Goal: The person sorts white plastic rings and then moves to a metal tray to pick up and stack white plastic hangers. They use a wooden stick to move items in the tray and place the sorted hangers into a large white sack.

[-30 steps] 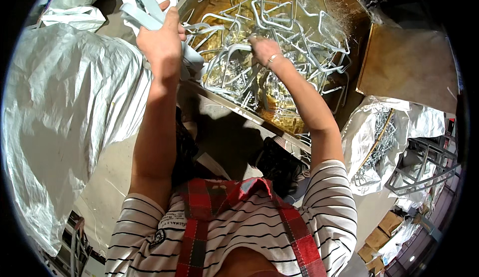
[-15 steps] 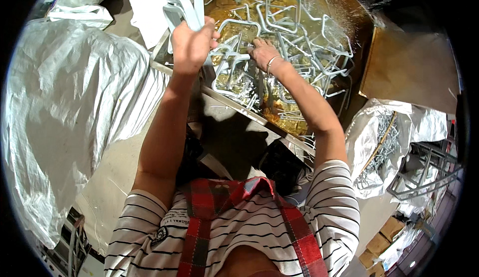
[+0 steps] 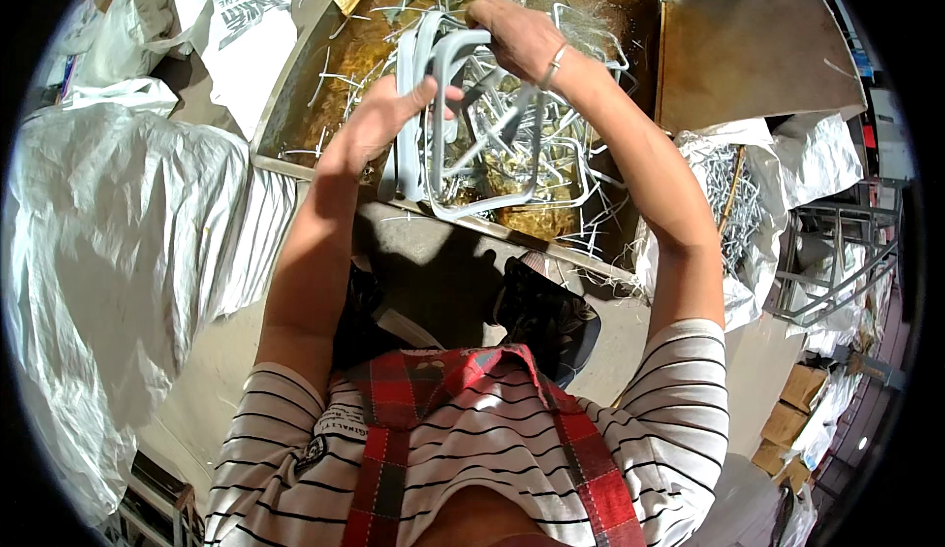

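Observation:
Several grey, flat-sided rectangular frames (image 3: 408, 148) stand side by side in my left hand (image 3: 382, 119), whose thumb and fingers close round their sides. My right hand (image 3: 522, 39), with a bracelet at the wrist, grips the top corner of another grey rectangular frame (image 3: 484, 205), held upright against that bunch. Both hands are over a large shallow metal bin (image 3: 283, 166). Behind and below the frames, loose bent frames and thin pale strips (image 3: 566, 168) lie tangled in the bin on a yellow-brown bottom. The right fingertips are partly hidden behind the frame.
A big silvery-white sheet (image 3: 128, 261) covers something at the left. A white printed sack (image 3: 251, 30) lies beyond it. To the right are a brown panel (image 3: 753, 50), an open sack of small grey pieces (image 3: 733, 197), a metal rack (image 3: 837, 261) and cardboard boxes (image 3: 792, 409).
My right hand has lifted a frame out of the tangle and brought it beside the bunch. My left hand has lowered the bunch toward me, over the bin's near edge.

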Available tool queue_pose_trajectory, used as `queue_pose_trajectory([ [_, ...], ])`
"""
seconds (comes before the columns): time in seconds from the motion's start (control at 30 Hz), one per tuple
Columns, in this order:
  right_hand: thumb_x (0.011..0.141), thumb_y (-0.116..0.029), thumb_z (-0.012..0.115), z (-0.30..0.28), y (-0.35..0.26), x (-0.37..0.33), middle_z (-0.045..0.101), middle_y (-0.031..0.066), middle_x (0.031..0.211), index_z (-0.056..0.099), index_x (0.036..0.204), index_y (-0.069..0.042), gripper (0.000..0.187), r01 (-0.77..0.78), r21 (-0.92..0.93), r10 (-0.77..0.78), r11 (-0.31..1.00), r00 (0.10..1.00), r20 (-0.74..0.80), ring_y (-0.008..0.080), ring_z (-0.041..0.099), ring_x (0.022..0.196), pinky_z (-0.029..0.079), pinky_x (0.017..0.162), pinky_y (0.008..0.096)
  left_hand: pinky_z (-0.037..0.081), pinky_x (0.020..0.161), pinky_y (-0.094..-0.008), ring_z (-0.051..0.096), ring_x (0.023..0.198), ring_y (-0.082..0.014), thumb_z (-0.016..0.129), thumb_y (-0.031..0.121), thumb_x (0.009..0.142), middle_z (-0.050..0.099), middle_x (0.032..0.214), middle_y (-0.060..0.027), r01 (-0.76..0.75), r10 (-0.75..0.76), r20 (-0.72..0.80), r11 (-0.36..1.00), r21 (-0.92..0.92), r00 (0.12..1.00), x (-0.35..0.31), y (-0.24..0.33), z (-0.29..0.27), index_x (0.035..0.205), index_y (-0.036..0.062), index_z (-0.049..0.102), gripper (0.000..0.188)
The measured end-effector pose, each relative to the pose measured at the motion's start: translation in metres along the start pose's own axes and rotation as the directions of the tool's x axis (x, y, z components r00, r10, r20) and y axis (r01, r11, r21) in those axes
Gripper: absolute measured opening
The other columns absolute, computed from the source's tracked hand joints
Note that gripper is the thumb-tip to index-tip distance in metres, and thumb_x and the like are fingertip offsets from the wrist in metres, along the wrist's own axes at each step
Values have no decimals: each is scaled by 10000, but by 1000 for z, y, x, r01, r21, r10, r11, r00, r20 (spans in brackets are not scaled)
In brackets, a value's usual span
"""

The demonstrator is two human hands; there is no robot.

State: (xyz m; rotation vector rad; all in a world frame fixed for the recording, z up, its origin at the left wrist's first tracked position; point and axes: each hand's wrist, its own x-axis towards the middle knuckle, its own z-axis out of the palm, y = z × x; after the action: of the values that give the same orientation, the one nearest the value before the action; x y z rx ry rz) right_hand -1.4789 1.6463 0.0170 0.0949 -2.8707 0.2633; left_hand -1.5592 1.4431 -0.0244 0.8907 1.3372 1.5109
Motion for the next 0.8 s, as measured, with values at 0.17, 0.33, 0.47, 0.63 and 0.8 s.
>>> queue_pose_trajectory([
  [0.17, 711, -73, 601, 22, -1, 15, 547, 133, 956, 490, 1031, -70, 339, -93, -72, 90, 993, 995, -43, 326, 534, 941, 457, 800, 413, 491, 655, -270, 562, 720, -151, 703, 149, 715, 585, 831, -86, 114, -112, -111, 993, 18, 988, 9, -17, 4, 993, -62, 547, 383],
  [0.33, 599, -543, 737, 37, 47, -36, 378, 265, 1300, 305, 1307, 40, 1013, -495, 599, 512, 629, 844, 160, 332, 379, 1227, 323, 1020, 403, 514, 505, -286, 566, 528, -155, 685, 132, 756, 566, 700, -82, 89, -172, -394, 972, -219, 903, 7, -7, -18, 918, -43, 553, 273],
  [0.47, 556, -648, 705, 112, 26, -98, 465, 290, 1205, 271, 1322, 77, 1140, -716, 650, 433, 255, 686, 585, 335, 449, 1166, 348, 1001, 420, 523, 502, -304, 574, 539, -164, 687, 102, 757, 570, 703, -74, 9, -187, -429, 923, -384, 884, 10, -15, -30, 896, -23, 560, 227],
  [0.63, 802, 38, 512, 169, -7, -100, 589, 196, 698, 492, 908, 82, 117, -553, 739, 570, -384, 487, 661, 276, 621, 562, 542, 498, 348, 519, 490, -301, 591, 553, -178, 688, 42, 744, 601, 726, -103, -97, -196, -614, 907, -410, 765, 5, -16, -35, 890, -50, 579, 204],
  [0.8, 732, 103, 462, 168, -9, -113, 546, 206, 718, 477, 891, 122, 161, -716, 645, 639, -267, 369, 675, 362, 616, 580, 559, 481, 446, 536, 557, -287, 610, 605, -203, 677, 32, 750, 593, 760, -118, -177, -63, -660, 940, -291, 749, 5, -17, -26, 924, -69, 567, 230],
])
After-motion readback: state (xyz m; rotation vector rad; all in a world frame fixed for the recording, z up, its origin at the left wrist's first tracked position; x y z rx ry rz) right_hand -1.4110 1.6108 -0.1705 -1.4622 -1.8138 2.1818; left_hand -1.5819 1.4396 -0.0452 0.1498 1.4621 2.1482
